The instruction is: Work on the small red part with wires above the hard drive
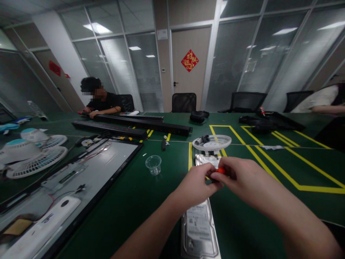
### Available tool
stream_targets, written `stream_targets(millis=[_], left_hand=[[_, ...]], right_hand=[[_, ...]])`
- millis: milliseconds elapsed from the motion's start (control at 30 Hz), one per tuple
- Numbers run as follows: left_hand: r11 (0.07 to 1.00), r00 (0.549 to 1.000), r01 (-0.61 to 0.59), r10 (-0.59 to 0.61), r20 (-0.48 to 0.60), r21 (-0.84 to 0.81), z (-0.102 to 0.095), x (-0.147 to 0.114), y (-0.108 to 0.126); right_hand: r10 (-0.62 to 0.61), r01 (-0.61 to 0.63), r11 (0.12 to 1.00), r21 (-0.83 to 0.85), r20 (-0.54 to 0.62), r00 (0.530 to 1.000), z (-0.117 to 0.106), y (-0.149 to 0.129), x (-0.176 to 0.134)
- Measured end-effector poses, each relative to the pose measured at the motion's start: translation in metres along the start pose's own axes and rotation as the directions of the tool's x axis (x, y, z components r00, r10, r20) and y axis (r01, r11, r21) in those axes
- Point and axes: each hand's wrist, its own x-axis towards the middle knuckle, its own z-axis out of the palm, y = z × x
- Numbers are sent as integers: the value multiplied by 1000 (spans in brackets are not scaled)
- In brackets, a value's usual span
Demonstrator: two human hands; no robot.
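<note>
Both hands meet in front of me, fingertips close together above the table. My right hand [238, 171] pinches a small orange-red piece [221, 170]; its full shape is hidden by the fingers. My left hand [195, 185] is closed too, its thumb and fingers pressed together right beside that piece, and whatever sits in them is covered. Below the wrists lies a silver hard drive [198, 230] with a white label. A second silver metal unit [206, 159] shows partly behind the fingers. Left of the hands stands a clear plastic cup [153, 165].
A white plastic fan grille [212, 142] holds small dark parts. On the left lie a large flat panel [88, 172] and white fan housings [35, 154]. Long black strips [140, 124] cross the table before a seated person [104, 99]. Another person's arm [320, 104] is far right.
</note>
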Motion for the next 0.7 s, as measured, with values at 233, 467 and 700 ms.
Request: stream_targets(millis=[233,467,700], left_hand=[[1000,1000,-6,5,-23,-17,-1,-1,1],[1000,1000,-14,14,-7,-15,0,-1,1],[999,999,-36,36,-37,-7,-2,0,-1]], right_hand=[[-126,124,987,99,15,992,-4,1,-3],[26,-26,1000,4,23,999,-3,-2,-1],[-130,128,985,113,10,991,2,0,0]])
